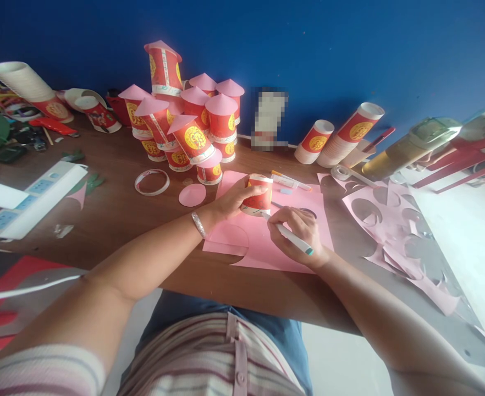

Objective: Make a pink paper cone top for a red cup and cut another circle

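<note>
My left hand point(236, 201) is wrapped round a red paper cup point(257, 199), tipped upside down over a pink paper sheet point(284, 253). In my right hand point(298, 234) is a white marker with a green end point(295, 240); its tip meets the pale band near the cup's lower rim, where some green marks show. Behind the cup lies an orange-and-white marker point(291, 181) on the pink sheet. Partly hidden by my right hand are scissors point(308, 213) with dark handles. A pink paper disc point(192, 194) rests left of my left hand.
Several red cups with pink cone tops point(193, 137) stand stacked at the back. A tape roll point(152, 182) and a white power strip point(32, 199) lie to the left. Cut pink scraps point(385, 225) and stacked cups point(352, 132) occupy the right.
</note>
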